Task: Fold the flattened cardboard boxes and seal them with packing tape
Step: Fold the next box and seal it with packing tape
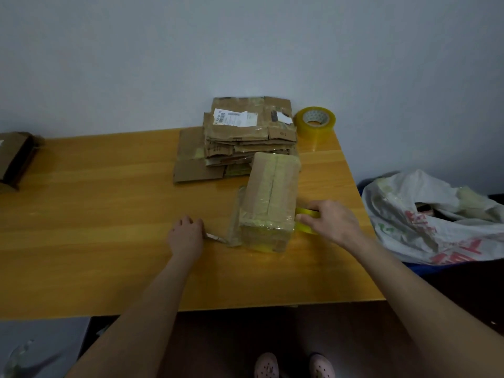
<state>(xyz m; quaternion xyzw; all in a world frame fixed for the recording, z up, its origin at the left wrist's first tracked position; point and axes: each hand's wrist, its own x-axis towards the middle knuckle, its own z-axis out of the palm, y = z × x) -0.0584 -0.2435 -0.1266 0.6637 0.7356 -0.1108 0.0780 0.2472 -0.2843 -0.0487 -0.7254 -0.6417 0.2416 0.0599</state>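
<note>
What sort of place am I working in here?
Probably an informal packing corner in a plain room, not a warehouse: a wooden table against a bare wall, a stack of flattened boxes, a spare tape roll, and a plastic bag alongside.

Bare table point(95, 214) lies open left of the folded box point(268, 203). Behind it, the flattened stack point(240, 140) and tape roll point(315, 121) block passage.

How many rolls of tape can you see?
2. One big roll stands at the far right corner of the table, beside the flat cardboard stack. The right hand holds another roll against the box. Others may be hidden.
</note>
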